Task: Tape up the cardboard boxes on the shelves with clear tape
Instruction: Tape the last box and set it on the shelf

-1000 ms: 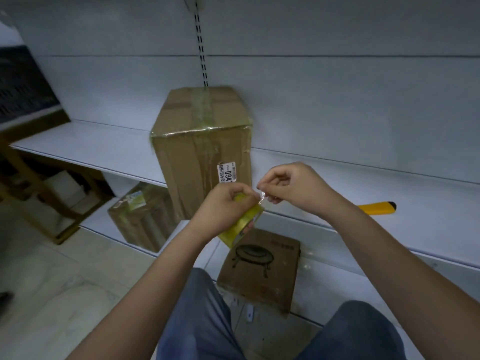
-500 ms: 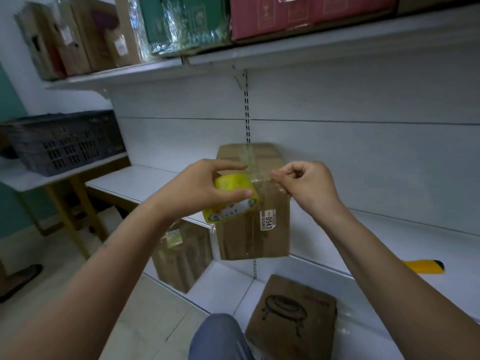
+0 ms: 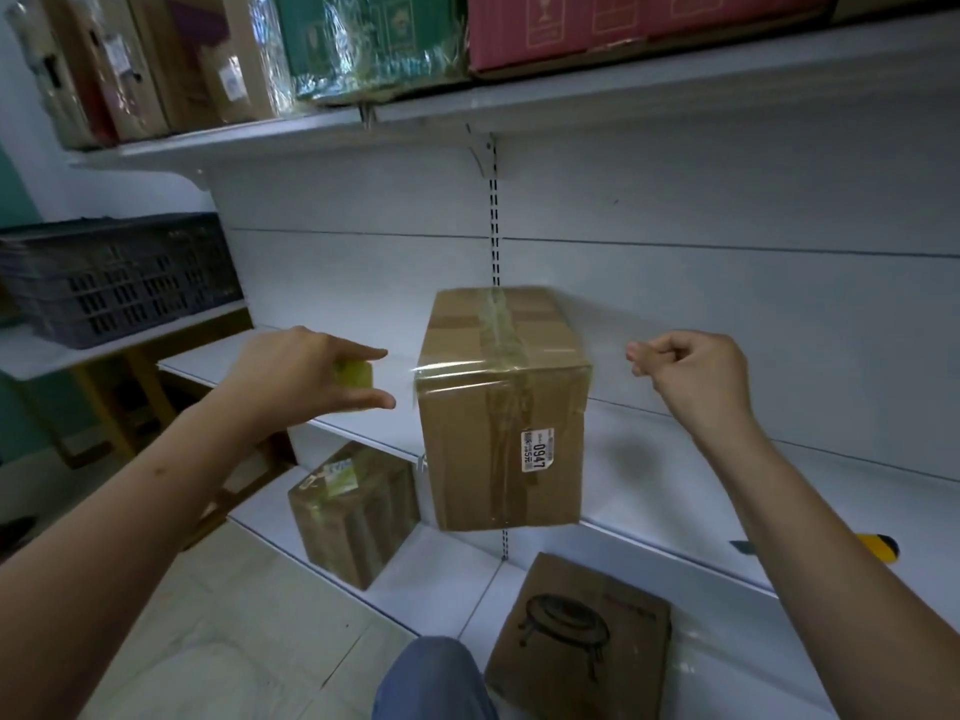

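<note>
A tall brown cardboard box [image 3: 498, 439] with a white 0947 label stands on the middle white shelf [image 3: 727, 459]. To its left, my left hand [image 3: 306, 376] grips a yellow-green roll of clear tape [image 3: 354, 375]. To the right of the box, my right hand [image 3: 691, 376] pinches the free end of the tape. A clear strip of tape [image 3: 467, 363] stretches between my hands in front of the box's top front edge. Older tape runs over the box's top and front.
A smaller taped box [image 3: 353, 511] and a flat carton with a printed drawing [image 3: 582, 641] sit on the bottom shelf. A yellow utility knife [image 3: 878, 547] lies on the middle shelf at right. Wrapped boxes fill the top shelf [image 3: 363, 49]. A dark crate [image 3: 119, 278] sits at left.
My hands have drawn apart, pulling a long strip of tape off the roll across the front of the box. The view has tilted up toward the shelves.
</note>
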